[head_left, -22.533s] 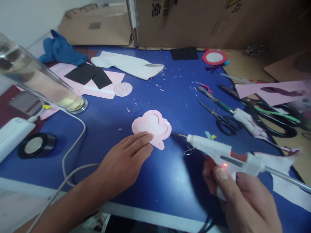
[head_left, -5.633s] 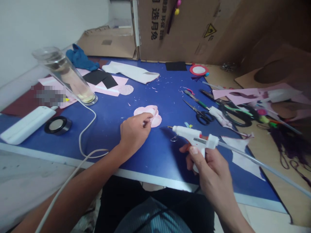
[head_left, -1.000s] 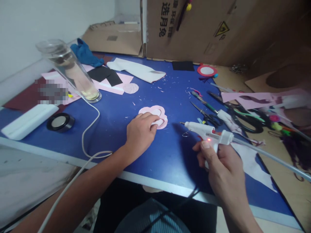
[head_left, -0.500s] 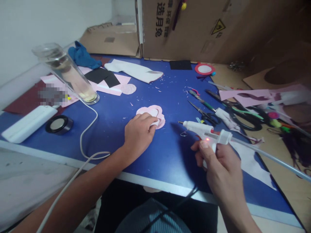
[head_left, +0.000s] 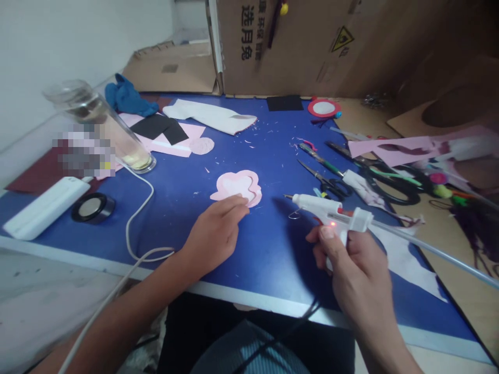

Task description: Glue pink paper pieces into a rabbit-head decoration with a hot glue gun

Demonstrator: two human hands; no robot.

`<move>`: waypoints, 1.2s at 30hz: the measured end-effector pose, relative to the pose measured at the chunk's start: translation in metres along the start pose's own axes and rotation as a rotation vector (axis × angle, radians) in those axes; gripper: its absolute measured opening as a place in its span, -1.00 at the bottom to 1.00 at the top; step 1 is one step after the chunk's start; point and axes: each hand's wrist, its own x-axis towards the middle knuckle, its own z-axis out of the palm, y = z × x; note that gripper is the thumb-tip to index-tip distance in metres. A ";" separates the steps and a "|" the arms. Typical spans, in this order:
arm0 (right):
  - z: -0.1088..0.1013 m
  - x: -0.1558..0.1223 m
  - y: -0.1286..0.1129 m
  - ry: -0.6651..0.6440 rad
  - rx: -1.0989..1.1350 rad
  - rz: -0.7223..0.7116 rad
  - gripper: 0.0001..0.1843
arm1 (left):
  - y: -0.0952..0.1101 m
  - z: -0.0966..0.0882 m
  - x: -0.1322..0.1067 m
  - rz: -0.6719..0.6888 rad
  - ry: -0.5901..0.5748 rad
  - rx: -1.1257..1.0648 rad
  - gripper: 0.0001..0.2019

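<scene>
A pink flower-shaped cutout [head_left: 224, 183] lies on the blue tabletop, with a paler, wavy-edged piece [head_left: 234, 184] on top of it. My left hand [head_left: 212, 234] is at its near edge, fingers together and fingertips closed on the rim; the grip's underside is hidden. In my right hand [head_left: 354, 265] is a white hot glue gun [head_left: 322, 205], its red light lit and its nozzle pointing left toward the cutout, apart from it. A long clear glue stick [head_left: 424, 246] extends from the gun's back.
Scissors [head_left: 329, 182] and other tools lie to the right among felt scraps. A glass of water [head_left: 125, 140], a roll of tape [head_left: 93, 208], a white box-shaped device [head_left: 47, 208] and a white cable [head_left: 130, 223] are on the left. A cardboard box [head_left: 296, 57] stands behind.
My left hand has drawn back toward me from the cutout's middle to its near edge, uncovering more of it. My right hand and the glue gun have stayed nearly still.
</scene>
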 end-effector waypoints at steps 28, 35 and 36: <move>0.001 0.000 -0.003 0.005 0.042 0.000 -0.46 | 0.003 0.006 0.000 0.189 -0.216 0.223 -0.72; 0.002 0.002 -0.003 0.002 0.041 -0.011 -0.44 | 0.000 0.008 -0.001 0.229 -0.292 0.262 -0.66; 0.002 0.002 -0.002 0.002 0.039 -0.010 -0.44 | 0.000 0.008 0.000 0.218 -0.294 0.255 -0.66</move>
